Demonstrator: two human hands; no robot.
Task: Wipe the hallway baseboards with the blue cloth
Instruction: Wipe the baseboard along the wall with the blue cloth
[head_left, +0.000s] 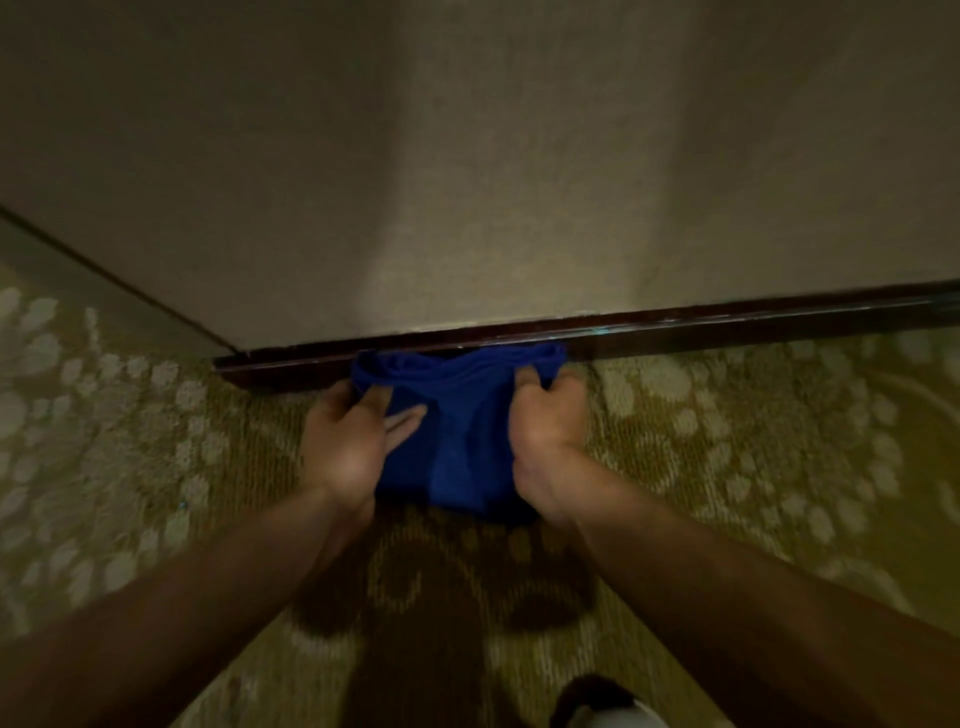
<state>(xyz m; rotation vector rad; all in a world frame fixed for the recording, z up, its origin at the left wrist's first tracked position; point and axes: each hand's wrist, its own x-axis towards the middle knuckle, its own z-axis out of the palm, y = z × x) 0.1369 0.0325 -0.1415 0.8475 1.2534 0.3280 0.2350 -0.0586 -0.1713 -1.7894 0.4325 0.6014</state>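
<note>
Gripping blue cloth (457, 436) between both hands' fingers (530, 376) against baseboard (727, 325).

One wide-angle view only, from head height, tilted steeply down and forward. It faces the wall (467, 156) where it meets the carpet (727, 441), close enough that both forearms reach in from the bottom edge.

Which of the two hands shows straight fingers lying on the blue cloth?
The left hand: some of its fingers lie stretched flat on the blue cloth, thumb pinching its edge. The right hand is curled, gripping the cloth.
</note>
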